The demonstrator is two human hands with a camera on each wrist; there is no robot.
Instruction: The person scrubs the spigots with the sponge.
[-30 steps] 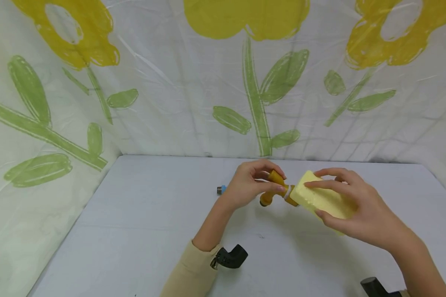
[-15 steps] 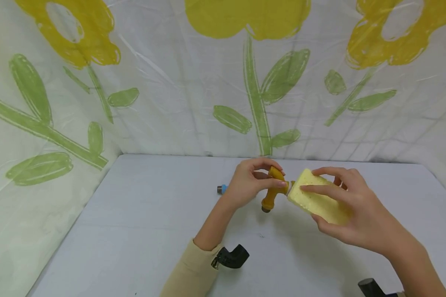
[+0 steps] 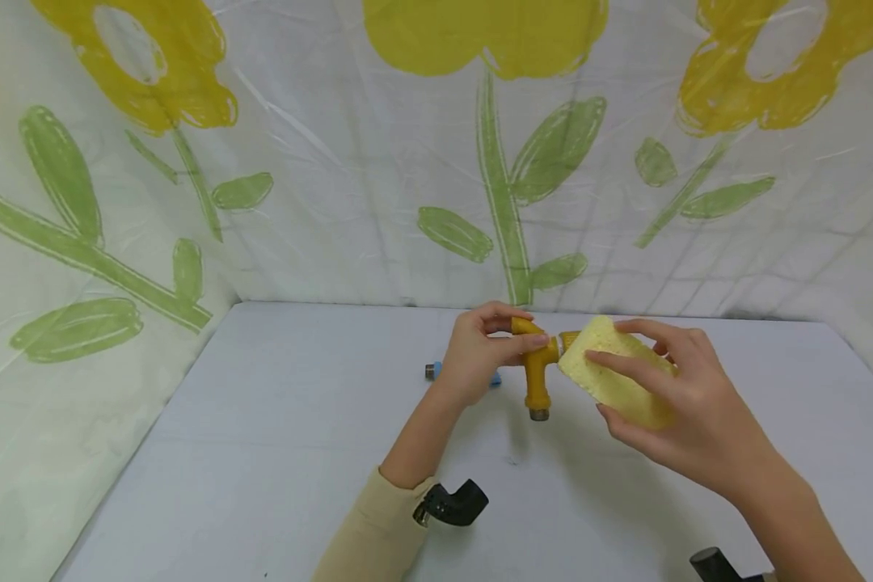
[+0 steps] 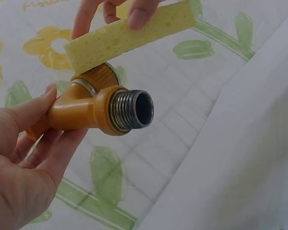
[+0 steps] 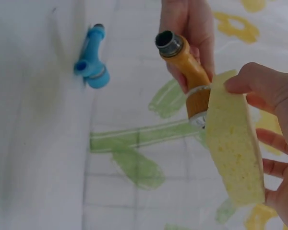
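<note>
Risk: left hand (image 3: 473, 356) only pinches orange tap fitting (image 3: 537, 365) in air; sponge (image 3: 614, 372), gripped by right hand (image 3: 687, 420), pressing could twist it loose onto the counter (image 3: 298, 453).

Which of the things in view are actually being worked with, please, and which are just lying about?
In use: orange tap fitting held in left hand; yellow sponge in right hand, against the fitting.
Lying about: blue fitting on the table.
</note>
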